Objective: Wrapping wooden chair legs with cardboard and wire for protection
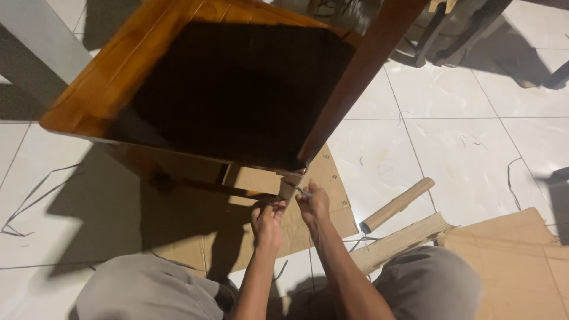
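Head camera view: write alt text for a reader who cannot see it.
Seen from above, a person's left hand and right hand work at the lower corner of a glossy brown wooden furniture piece, the right hand pinching a thin metal tool. Flattened cardboard covers the white tiled floor beneath, and a short wooden rod lies to the right.

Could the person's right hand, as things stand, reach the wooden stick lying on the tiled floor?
Probably yes. The right hand is busy at the cabinet corner, gripping a thin tool, but the wooden stick lies on bare floor on that same side, with nothing between them.
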